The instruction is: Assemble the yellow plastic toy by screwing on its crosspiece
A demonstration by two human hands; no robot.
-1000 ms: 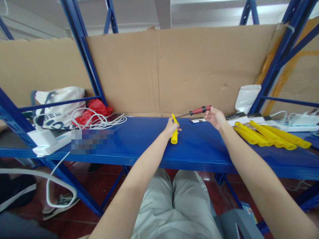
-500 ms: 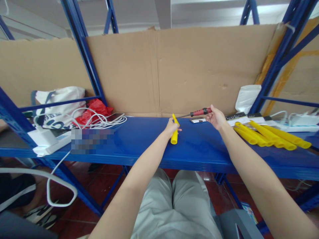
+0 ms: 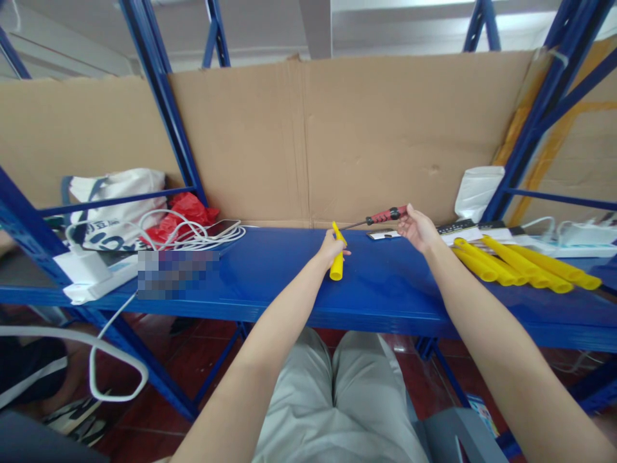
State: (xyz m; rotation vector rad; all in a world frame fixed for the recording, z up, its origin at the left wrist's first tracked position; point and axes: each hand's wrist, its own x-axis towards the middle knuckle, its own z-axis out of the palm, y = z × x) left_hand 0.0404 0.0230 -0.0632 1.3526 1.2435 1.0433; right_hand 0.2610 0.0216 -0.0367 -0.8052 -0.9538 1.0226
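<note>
A cardboard sheet (image 3: 337, 135) backs the whole rack, standing behind a blue shelf (image 3: 270, 283) that runs across the view at arm's reach, with blue uprights (image 3: 164, 109) rising at the left and right. On the shelf's left end lie a white bag (image 3: 113, 193), a red bag (image 3: 180, 215) beside it, a tangle of white cable (image 3: 193, 235) and a white charger (image 3: 84, 270) near the front edge. On the right end lies a row of yellow tubes (image 3: 525, 267), side by side and touching, with a white pouch (image 3: 477, 190) leaning on the cardboard behind them and a flat black-and-white strip (image 3: 463, 226) between pouch and tubes. Below the shelf the person's grey trousers (image 3: 337, 399) show. The left hand (image 3: 330, 249) is closed round a short yellow tube (image 3: 337, 260) near the middle of the shelf, holding it tilted with its lower end down close to the shelf surface and its upper end sticking out above the fingers; whether the lower end touches the shelf I cannot tell. The right hand (image 3: 417, 228) grips the red handle of a screwdriver (image 3: 380, 217) with curled fingers, held above the shelf. The thin shaft points left and slightly down, its tip meeting the upper end of the short yellow tube. The two hands are near each other, joined only by the tool.
</note>
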